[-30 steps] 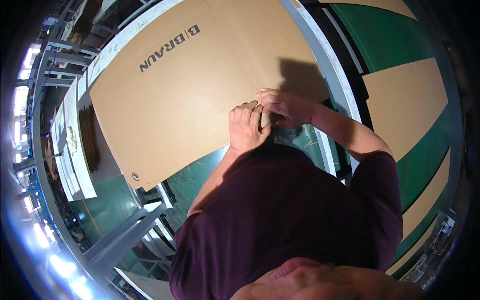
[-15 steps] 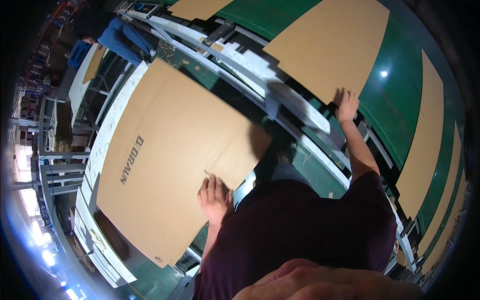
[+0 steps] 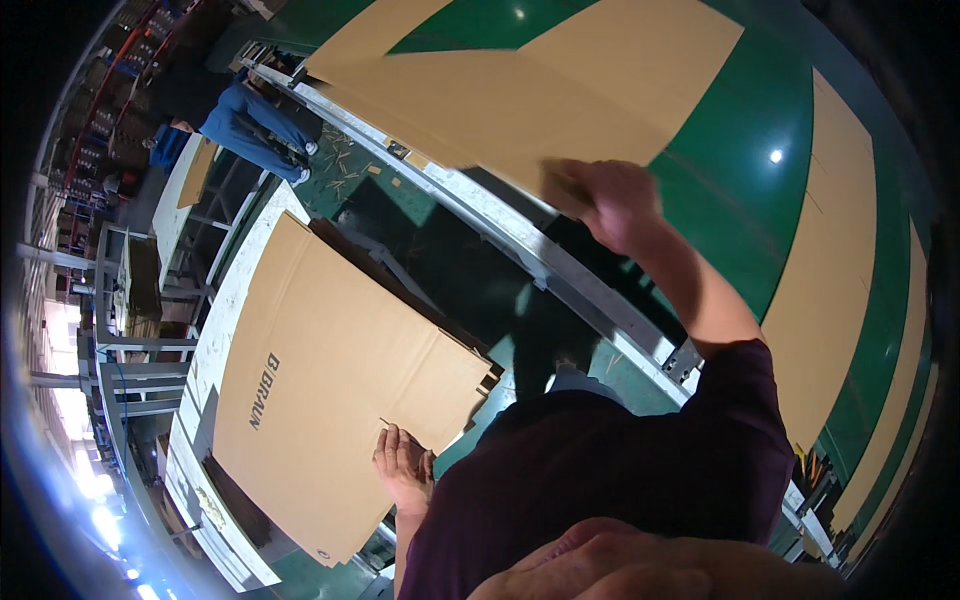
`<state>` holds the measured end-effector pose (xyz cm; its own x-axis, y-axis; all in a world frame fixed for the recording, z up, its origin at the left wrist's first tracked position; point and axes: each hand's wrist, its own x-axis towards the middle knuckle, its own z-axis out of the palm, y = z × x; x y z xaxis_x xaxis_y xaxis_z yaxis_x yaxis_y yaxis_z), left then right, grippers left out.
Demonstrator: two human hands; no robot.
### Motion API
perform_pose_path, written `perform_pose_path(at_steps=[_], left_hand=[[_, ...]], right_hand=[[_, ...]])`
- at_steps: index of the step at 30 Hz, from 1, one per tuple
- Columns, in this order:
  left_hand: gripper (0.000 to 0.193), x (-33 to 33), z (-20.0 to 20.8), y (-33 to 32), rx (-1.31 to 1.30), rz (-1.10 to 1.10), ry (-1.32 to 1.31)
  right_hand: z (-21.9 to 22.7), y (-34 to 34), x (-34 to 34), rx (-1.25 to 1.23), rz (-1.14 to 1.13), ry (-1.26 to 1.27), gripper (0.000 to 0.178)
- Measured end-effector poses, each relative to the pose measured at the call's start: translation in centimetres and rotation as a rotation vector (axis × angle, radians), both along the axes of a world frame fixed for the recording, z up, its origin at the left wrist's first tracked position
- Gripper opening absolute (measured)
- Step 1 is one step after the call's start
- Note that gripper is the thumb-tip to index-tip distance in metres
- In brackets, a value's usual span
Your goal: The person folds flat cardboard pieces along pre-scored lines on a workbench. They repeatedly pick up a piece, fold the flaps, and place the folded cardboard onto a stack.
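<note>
My left hand [image 3: 403,470] lies with its fingers flat on the near edge of a printed brown cardboard sheet [image 3: 330,350]. That sheet tops a stack on a white table, beside a short slit. Over the edge of the green conveyor, my right hand [image 3: 620,205] is closed on the near edge of a plain cardboard sheet [image 3: 430,100]. The hand and that edge are smeared by motion. Part of this sheet reaches over the conveyor's metal side rail. Behind it, another cardboard sheet [image 3: 670,60] lies on the belt, and the overlap hides where one ends.
On the green conveyor belt [image 3: 745,185], more cardboard sheets [image 3: 830,240] lie at the right. A metal rail [image 3: 500,235] runs between belt and walkway. At the far left a person in blue jeans [image 3: 250,125] stands by another table [image 3: 172,215]. Scraps litter the floor.
My right hand has moved left and closed on a cardboard sheet, whose near part now reaches over the rail. The printed sheet appears lower in view, with my left hand still on it.
</note>
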<state>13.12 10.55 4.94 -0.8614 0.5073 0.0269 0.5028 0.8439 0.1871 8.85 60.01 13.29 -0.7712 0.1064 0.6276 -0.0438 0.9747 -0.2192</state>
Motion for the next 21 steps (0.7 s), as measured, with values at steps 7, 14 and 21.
perform_pose_path(at_steps=[7,14,21], left_hand=[[0.053,0.1,0.2,0.9,0.005,0.015,0.025],[0.061,0.0,0.4,1.5,0.043,0.074,0.033],[0.060,0.6,0.7,1.4,0.003,0.123,0.004]], right_hand=[[9.1,12.2,-3.0,-0.632,-0.207,0.819,0.030],[-32.5,7.8,-9.0,-1.067,-0.698,0.232,0.100],[-32.3,10.8,-12.5,-2.136,0.077,0.114,0.046]])
